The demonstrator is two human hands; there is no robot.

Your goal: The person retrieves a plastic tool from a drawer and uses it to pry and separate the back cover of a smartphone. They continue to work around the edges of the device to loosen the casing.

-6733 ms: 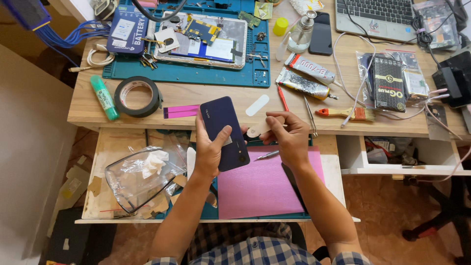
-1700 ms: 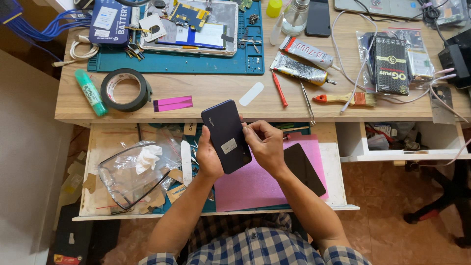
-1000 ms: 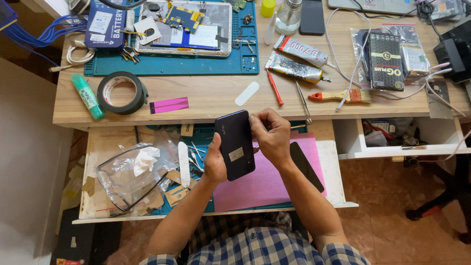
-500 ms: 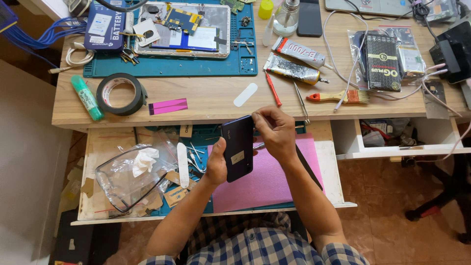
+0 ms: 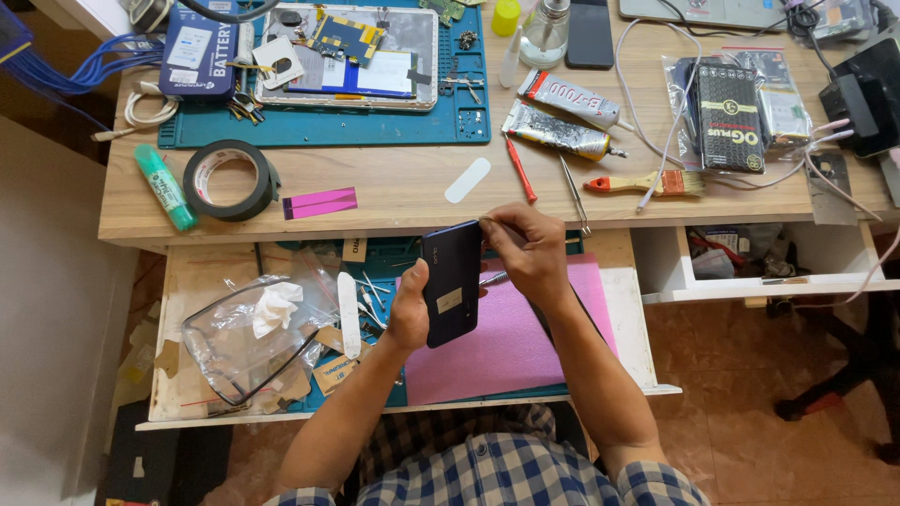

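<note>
While the left hand [image 5: 410, 314] grips the dark phone [image 5: 452, 283] from its left edge, long axis near upright, the right hand [image 5: 530, 255] pinches at its top right corner.

**Bench Contents Surrounding the Work Area**

A roll of black tape [image 5: 228, 180] lay on the wooden desk [image 5: 394, 192], just beside a green marker [image 5: 164, 187]. A pink strip [image 5: 320, 202] lay to the tape's right. A teal work mat [image 5: 375, 131] carried an opened tablet [image 5: 349, 56]. Two adhesive tubes [image 5: 562, 114] lay near a small brush [image 5: 647, 184]. In the open drawer [image 5: 202, 281], a clear plastic bag [image 5: 248, 337] lay left of a pink foam sheet [image 5: 506, 351].
</note>
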